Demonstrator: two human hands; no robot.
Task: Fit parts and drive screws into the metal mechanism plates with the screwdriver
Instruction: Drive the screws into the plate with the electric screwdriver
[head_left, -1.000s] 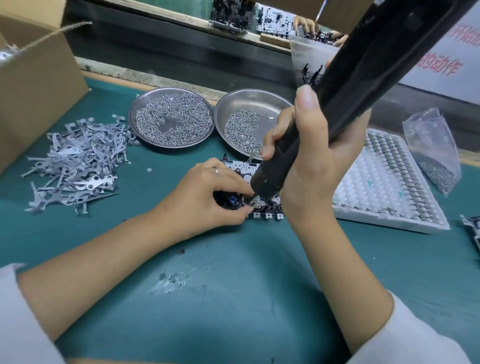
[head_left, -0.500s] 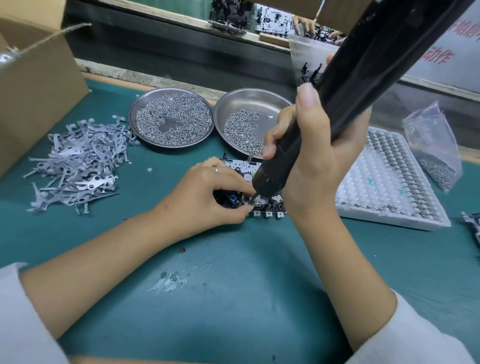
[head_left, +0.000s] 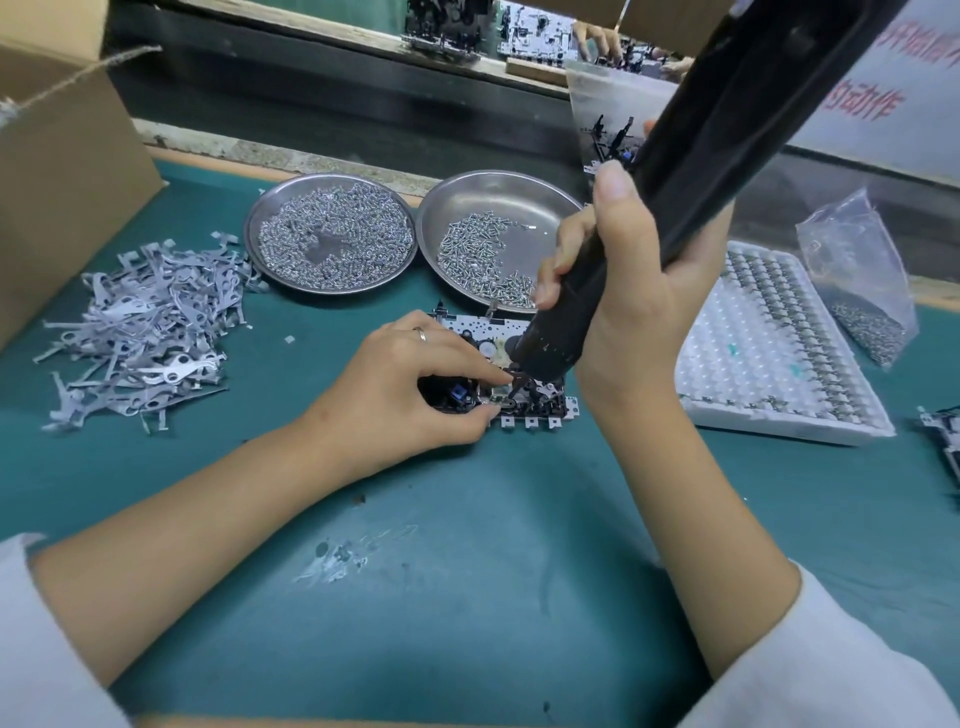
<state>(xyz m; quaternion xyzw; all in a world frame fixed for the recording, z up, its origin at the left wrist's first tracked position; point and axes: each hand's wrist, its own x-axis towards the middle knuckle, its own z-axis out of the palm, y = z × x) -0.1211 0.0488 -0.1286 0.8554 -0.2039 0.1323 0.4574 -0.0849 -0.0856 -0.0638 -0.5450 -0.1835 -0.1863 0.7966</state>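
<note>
Little has moved since the earlier frames: the screwdriver (head_left: 691, 171) sits marginally lower, the view shifted slightly. Its long axis runs from upper right down to lower left, tip pointing down-left onto the metal mechanism plate (head_left: 511, 374), which lies flat on the green mat (head_left: 467, 571) at centre. Right hand (head_left: 628, 291) is wrapped round the lower barrel, fingers curled tight, thumb up along the body. Left hand (head_left: 410, 387) pinches the plate's left part, index and thumb closed beside the bit tip. Behind the plate, touching its far edge: tray of long screws (head_left: 493, 234); left of that, tray of small screws (head_left: 330, 234). White parts tray (head_left: 779, 358) near right. Pile of stamped levers (head_left: 140, 332) well left. Open mat lies toward the near edge.
</note>
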